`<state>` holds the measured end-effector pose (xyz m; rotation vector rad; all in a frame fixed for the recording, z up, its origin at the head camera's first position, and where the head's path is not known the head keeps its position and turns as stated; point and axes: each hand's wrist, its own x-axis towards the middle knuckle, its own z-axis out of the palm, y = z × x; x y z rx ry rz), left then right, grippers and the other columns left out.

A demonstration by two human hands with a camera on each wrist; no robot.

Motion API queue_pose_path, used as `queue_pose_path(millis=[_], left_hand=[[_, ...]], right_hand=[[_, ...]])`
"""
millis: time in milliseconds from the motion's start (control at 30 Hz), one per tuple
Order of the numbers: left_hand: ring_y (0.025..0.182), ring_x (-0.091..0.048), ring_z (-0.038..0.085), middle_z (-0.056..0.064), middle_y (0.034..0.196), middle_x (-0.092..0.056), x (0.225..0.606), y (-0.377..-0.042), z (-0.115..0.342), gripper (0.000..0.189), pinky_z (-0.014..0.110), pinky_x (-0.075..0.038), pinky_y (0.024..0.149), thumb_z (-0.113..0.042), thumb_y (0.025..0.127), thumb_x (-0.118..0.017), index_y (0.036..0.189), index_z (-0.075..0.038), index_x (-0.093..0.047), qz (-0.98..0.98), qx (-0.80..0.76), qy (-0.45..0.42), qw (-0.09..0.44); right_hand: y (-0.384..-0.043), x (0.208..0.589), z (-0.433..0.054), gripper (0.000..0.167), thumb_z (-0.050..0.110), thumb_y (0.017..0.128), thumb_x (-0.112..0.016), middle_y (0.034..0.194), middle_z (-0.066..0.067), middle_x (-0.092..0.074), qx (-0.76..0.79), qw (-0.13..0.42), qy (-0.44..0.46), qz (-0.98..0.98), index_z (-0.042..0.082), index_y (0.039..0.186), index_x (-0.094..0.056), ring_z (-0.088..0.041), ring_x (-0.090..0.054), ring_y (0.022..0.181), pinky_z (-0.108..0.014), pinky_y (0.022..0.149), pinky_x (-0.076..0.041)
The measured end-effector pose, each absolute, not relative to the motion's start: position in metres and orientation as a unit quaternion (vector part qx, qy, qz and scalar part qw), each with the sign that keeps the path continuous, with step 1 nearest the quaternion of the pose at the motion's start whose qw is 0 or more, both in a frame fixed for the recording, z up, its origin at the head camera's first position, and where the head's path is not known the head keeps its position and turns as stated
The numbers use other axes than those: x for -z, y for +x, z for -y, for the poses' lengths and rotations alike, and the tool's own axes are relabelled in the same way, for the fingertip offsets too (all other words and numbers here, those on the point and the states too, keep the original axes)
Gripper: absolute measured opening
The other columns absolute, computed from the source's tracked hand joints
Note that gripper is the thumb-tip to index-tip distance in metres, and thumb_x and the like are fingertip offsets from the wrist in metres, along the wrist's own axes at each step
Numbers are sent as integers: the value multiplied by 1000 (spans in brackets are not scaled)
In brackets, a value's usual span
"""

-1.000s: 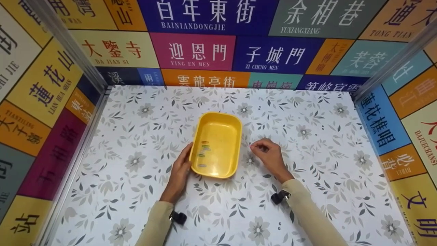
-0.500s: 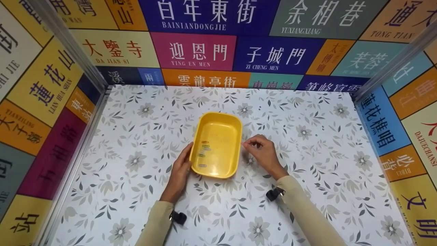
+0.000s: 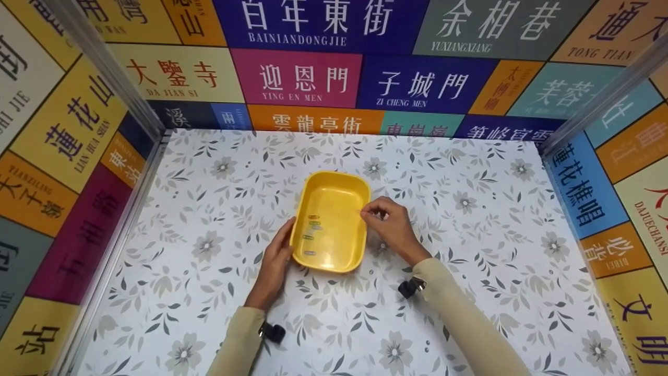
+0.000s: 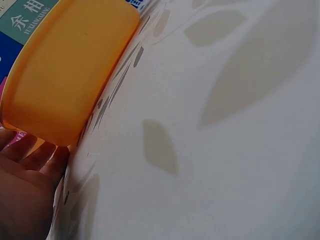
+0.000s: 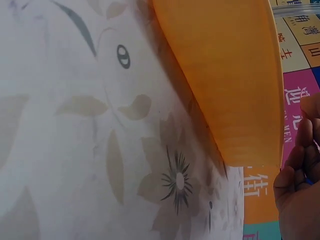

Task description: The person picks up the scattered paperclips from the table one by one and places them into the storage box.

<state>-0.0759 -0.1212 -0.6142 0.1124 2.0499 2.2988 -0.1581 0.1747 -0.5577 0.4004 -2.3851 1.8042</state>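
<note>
A yellow plastic tray (image 3: 330,196) with rounded corners sits on the table, tilted slightly in my view. Several small oblong pieces that look like paper clips (image 3: 309,253) lie along its left part, in orange, green and greyish tones. My left hand (image 3: 274,261) rests its extended fingers against the tray's outer left wall; the left wrist view shows those fingers (image 4: 37,156) by the tray's end. At the right rim, my right hand (image 3: 391,224) pinches thumb and forefinger together on a tiny pinkish thing, too small to identify. Its other fingers are curled.
The table (image 3: 209,303) wears a white cover with grey leaves and flowers. Panels with large colourful lettering (image 3: 292,78) close it in at the back and both sides. Black wrist cameras (image 3: 274,333) are strapped over the beige sleeves.
My right hand has moved left and a little away from me, from beside the tray to its right rim, still pinching. The left hand and the tray have stayed put.
</note>
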Motion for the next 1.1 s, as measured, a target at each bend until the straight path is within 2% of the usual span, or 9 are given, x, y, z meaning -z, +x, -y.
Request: queue_pose_path(millis=[167,433,567,933,1100], left_hand=[[164,-32,14,-4,177,-37,615,-76,121,65,24,-24,132,-6,110,-44,173,-22,-39,-672,-740,34,29],[164,-31,15,-3,177,-37,615,-76,121,66,26,-23,133,-4,109,-44,172,-21,-39,-674,-737,39,25],[164,-32,16,-1,178,-36,615,-77,121,66,26,-24,133,-3,108,-43,173,-19,-39,-672,-739,40,24],[164,-31,14,-5,177,-38,614,-77,121,65,29,-21,134,-4,110,-43,172,-25,-41,-688,-725,35,22],[164,-32,14,-3,177,-38,615,-77,121,65,26,-23,133,-4,109,-44,172,-23,-41,-683,-729,37,21]], right_hand=[[-169,563,-168,3,0,95,-84,93,-14,-72,-581,59,145,799,2,94,-81,-16,-57,82,-21,72,-47],[-177,558,-159,3,6,96,-85,92,-4,-71,-570,53,159,804,8,95,-82,-19,-58,84,-23,74,-48],[-181,556,-153,3,6,96,-84,91,-4,-72,-565,54,168,806,9,95,-82,-19,-58,82,-23,72,-47],[-187,555,-136,3,9,97,-84,90,-3,-73,-545,39,185,817,9,96,-82,-17,-57,82,-27,75,-46],[-191,554,-127,5,12,98,-83,93,-2,-72,-534,18,181,826,8,98,-81,-18,-58,84,-27,76,-48]])
